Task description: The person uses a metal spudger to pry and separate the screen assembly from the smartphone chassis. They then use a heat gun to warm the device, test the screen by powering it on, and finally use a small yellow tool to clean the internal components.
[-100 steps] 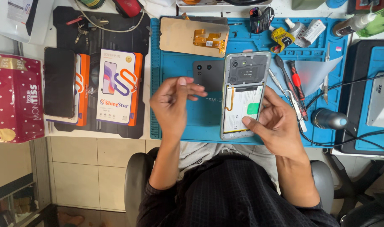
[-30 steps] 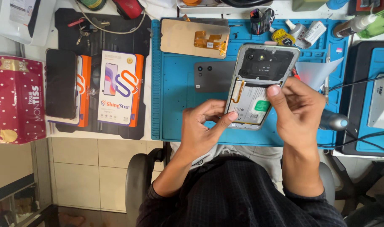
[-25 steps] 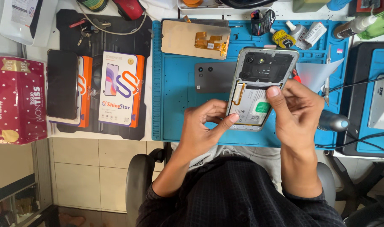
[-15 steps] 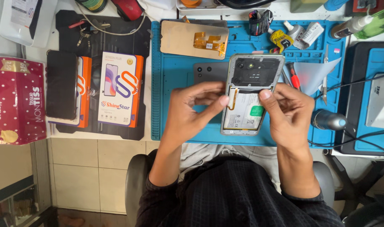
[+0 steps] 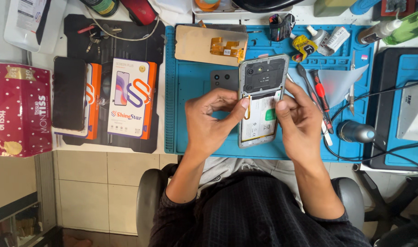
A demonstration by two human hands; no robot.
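Opened phone at frame centre, above blue mat; left hand pinches its left edge, fingers curled; right hand grips right edge, thumb on the battery; screwdrivers just right.

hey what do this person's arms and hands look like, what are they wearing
Both hands, left hand and right hand, are bare: no gloves, and no rings or watch that I can see. Dark sleeves with a faint check pattern are pushed up, leaving the forearms uncovered.

both hands raised together, left hand and right hand pinching with fingertips.
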